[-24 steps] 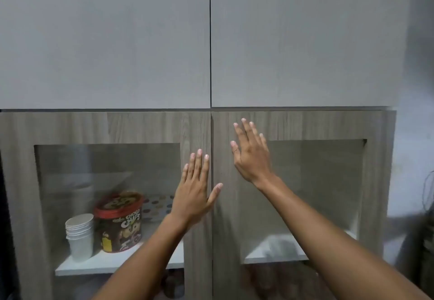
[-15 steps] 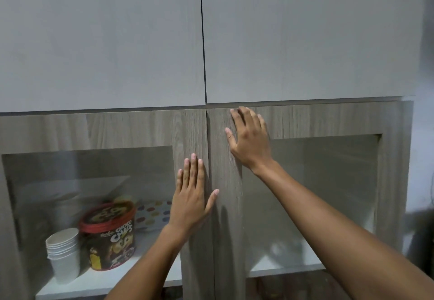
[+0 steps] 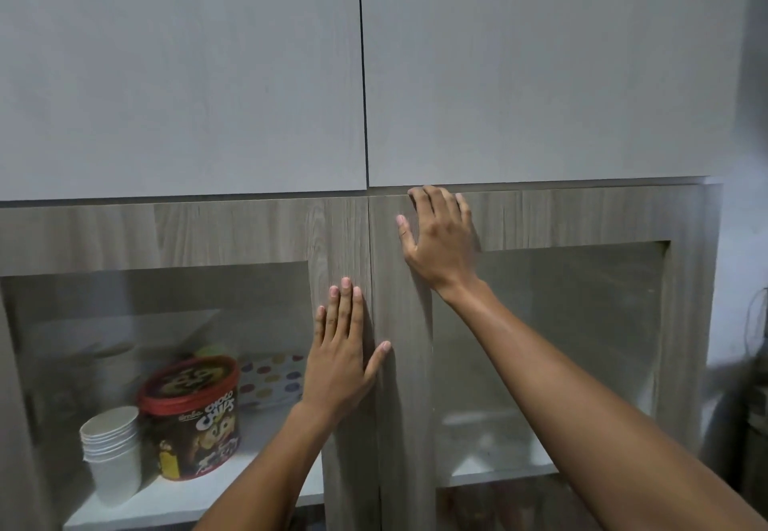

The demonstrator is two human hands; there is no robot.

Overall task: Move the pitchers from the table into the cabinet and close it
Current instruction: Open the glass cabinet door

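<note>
Two wood-grain cabinet doors with glass panes stand shut, meeting at a centre seam. My left hand (image 3: 343, 358) lies flat, fingers together, on the left door (image 3: 232, 231) beside the seam. My right hand (image 3: 438, 239) presses flat on the right door (image 3: 582, 214) near its top corner, fingertips at the upper edge. Neither hand holds anything. No pitcher or table is in view.
Behind the left glass, a white shelf (image 3: 199, 497) carries a stack of white paper cups (image 3: 112, 453), a red-lidded Choco Chips tub (image 3: 193, 418) and a dotted box (image 3: 272, 379). Two plain grey upper doors (image 3: 187, 73) are shut above. A pale wall (image 3: 744, 239) lies right.
My right hand has slid up the right door to its top edge. My left hand stays flat by the seam. The view has shifted slightly.
</note>
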